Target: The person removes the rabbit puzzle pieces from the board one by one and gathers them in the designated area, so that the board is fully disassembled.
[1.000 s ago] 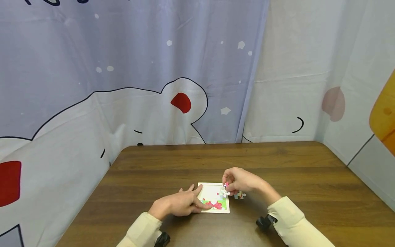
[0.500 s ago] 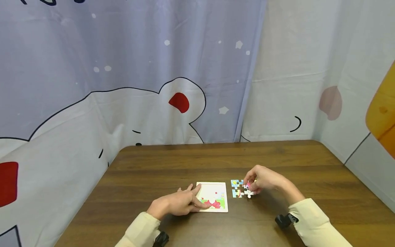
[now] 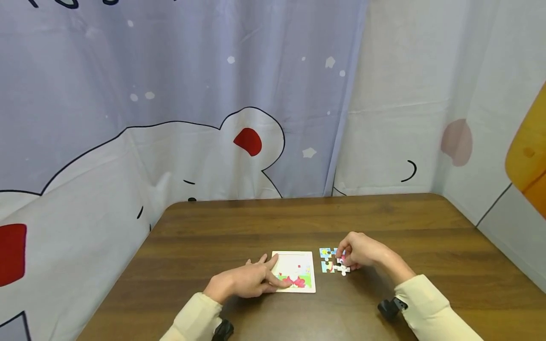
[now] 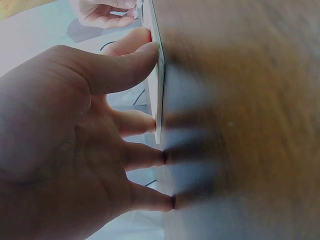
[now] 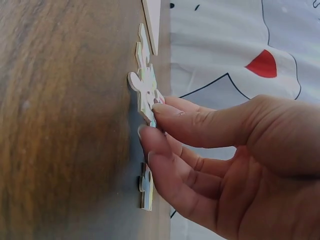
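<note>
A square puzzle board (image 3: 294,291) with a pale rim lies on the table, a pink flower and green strip along its near side. My left hand (image 3: 251,280) rests on its left part with spread fingers; in the left wrist view the thumb (image 4: 125,67) presses its edge and two fingertips touch the table. To the right, my right hand (image 3: 362,249) pinches a white and pink jigsaw piece (image 3: 343,269) low among other loose pieces. In the right wrist view the thumb lies against that piece (image 5: 145,92); part of it is hidden by the fingers.
Loose jigsaw pieces (image 3: 325,253) lie just right of the board, partly behind the right hand. Another piece (image 5: 146,187) shows beneath the fingers in the right wrist view. The brown wooden table (image 3: 239,222) runs back to a printed curtain (image 3: 192,156).
My right hand has carried the white and pink jigsaw piece from above the board rightward to the loose pieces, and then sunk slightly. The left hand has stayed on the board.
</note>
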Action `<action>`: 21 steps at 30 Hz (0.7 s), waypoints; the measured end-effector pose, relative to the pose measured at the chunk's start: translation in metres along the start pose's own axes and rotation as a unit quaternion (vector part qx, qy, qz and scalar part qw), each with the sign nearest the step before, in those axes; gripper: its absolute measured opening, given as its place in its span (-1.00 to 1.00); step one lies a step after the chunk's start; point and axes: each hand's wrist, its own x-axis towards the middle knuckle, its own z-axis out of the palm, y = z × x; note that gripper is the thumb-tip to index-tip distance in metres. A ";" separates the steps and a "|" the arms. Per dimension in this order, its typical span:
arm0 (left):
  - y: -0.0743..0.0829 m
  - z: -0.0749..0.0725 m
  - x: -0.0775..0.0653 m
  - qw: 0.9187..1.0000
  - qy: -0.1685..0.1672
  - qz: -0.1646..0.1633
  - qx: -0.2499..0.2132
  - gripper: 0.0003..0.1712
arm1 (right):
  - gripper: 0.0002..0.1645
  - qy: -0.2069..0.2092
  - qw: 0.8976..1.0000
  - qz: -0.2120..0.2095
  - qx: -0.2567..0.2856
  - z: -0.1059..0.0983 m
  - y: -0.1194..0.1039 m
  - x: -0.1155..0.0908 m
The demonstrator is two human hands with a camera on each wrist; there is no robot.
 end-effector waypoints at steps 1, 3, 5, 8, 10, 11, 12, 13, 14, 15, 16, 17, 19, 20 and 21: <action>0.000 -0.001 0.000 1.000 0.000 0.000 -0.001 -0.57 | -0.74 0.001 1.000 -0.001 -0.005 0.000 0.000 0.000; 0.001 -0.001 0.001 1.000 0.002 0.002 0.003 -0.58 | -0.73 0.001 1.000 -0.001 -0.010 -0.001 0.000 0.000; 0.001 -0.002 0.001 1.000 0.004 0.007 0.007 -0.59 | -0.72 0.002 1.000 0.001 -0.013 -0.001 -0.001 0.000; 0.000 -0.002 0.001 1.000 0.004 0.006 0.005 -0.59 | -0.71 0.007 1.000 0.010 -0.020 0.000 -0.001 0.000; 0.000 -0.002 0.002 1.000 0.003 0.004 -0.001 -0.59 | -0.70 0.012 0.999 0.016 -0.026 0.001 -0.002 0.000; 0.000 -0.002 0.002 1.000 0.002 0.003 -0.003 -0.58 | -0.70 0.015 0.999 0.018 -0.029 0.001 -0.002 0.000; 0.000 -0.002 0.002 1.000 0.001 0.002 -0.005 -0.58 | -0.70 0.017 0.999 0.019 -0.033 0.001 -0.002 0.000; -0.001 -0.002 0.002 1.000 0.000 0.002 -0.005 -0.58 | -0.70 0.018 0.999 0.021 -0.035 0.002 -0.002 0.000; -0.001 -0.002 0.002 1.000 -0.001 0.002 -0.006 -0.58 | -0.71 0.019 0.999 0.022 -0.037 0.002 -0.003 0.000; -0.001 -0.002 0.002 1.000 -0.002 0.002 -0.007 -0.58 | -0.71 0.020 0.999 0.023 -0.039 0.002 -0.003 -0.001; -0.001 -0.002 0.002 1.000 -0.002 0.002 -0.007 -0.57 | -0.71 0.021 0.999 0.024 -0.042 0.002 -0.004 -0.001; -0.001 -0.002 0.001 1.000 -0.002 0.002 -0.004 -0.57 | -0.71 0.020 0.998 0.024 -0.045 0.002 -0.004 -0.001; -0.001 -0.001 0.001 1.000 0.000 0.002 0.000 -0.58 | -0.71 0.018 0.998 0.027 -0.052 0.002 -0.005 -0.001; -0.001 -0.001 0.001 1.000 0.001 0.002 0.002 -0.58 | -0.70 0.018 0.998 0.027 -0.057 0.002 -0.005 0.000; -0.001 -0.001 0.001 1.000 0.001 0.002 0.003 -0.58 | -0.69 0.017 0.998 0.027 -0.062 0.002 -0.005 0.000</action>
